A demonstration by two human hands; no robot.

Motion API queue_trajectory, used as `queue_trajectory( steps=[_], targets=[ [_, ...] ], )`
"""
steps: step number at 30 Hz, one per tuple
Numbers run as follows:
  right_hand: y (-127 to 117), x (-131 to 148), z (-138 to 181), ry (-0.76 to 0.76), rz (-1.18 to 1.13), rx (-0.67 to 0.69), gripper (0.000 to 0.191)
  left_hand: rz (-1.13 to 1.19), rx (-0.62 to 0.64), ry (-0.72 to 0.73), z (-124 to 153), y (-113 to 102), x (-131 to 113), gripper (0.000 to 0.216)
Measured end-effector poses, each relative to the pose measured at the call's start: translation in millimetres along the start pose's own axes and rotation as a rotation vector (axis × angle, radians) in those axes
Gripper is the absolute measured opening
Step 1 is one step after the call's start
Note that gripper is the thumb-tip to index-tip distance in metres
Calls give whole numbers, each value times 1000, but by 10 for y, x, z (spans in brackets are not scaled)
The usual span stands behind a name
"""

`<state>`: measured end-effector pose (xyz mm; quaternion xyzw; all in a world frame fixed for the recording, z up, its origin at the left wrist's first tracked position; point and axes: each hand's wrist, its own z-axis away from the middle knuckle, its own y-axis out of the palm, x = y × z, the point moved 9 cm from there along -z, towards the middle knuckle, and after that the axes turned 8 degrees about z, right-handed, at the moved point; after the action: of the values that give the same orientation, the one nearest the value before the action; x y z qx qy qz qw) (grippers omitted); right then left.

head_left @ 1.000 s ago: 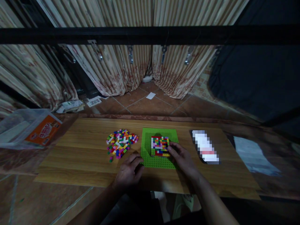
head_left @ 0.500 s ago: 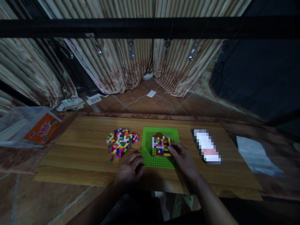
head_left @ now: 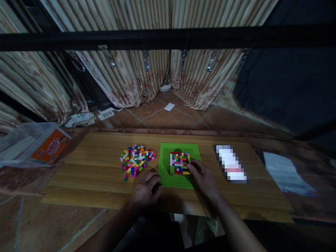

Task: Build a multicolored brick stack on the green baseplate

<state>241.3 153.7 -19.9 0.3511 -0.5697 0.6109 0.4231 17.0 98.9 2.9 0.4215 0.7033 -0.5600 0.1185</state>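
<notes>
A flat square of small multicoloured building bricks [head_left: 179,163] stands on the green studded baseplate [head_left: 165,179]. At its right edge is my right hand [head_left: 203,175], thumb over the top and fingers bent in a pinch. Anything between those fingertips is hidden. My left hand [head_left: 145,188] rests at the baseplate's lower left edge, its fingers loosely curled and the thumb apart from them. No object shows in it. Just beyond that hand lies a loose pile of coloured bricks [head_left: 135,161], with one or two pieces set apart near its front.
The wooden board [head_left: 89,171] carries all this. To the right lies a phone-like device [head_left: 231,163] with a blurred screen, and farther right a clear plastic sheet [head_left: 286,173]. A transparent tub [head_left: 23,140] with an orange label is at left. A dark bar [head_left: 157,39] crosses behind.
The view has tilted slightly, so the background sits a little lower. Both hands and the brick square keep nearly the same places.
</notes>
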Motion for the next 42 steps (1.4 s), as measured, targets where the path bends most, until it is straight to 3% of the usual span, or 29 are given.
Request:
queue_trajectory(
  steps=[25, 30, 35, 42],
  targets=[
    [6, 77, -1, -1, 87, -39, 50, 2, -4, 36, -1, 17, 3, 17],
    [10, 125, 9, -31, 229, -34, 54, 6, 1, 17, -6, 11, -15, 16],
    [75, 192, 44, -61, 384, -52, 70, 23, 10, 15, -2, 18, -21, 15],
    [114, 196, 72, -28, 458, -106, 77, 17, 18, -2, 8, 24, 6, 17]
  ],
)
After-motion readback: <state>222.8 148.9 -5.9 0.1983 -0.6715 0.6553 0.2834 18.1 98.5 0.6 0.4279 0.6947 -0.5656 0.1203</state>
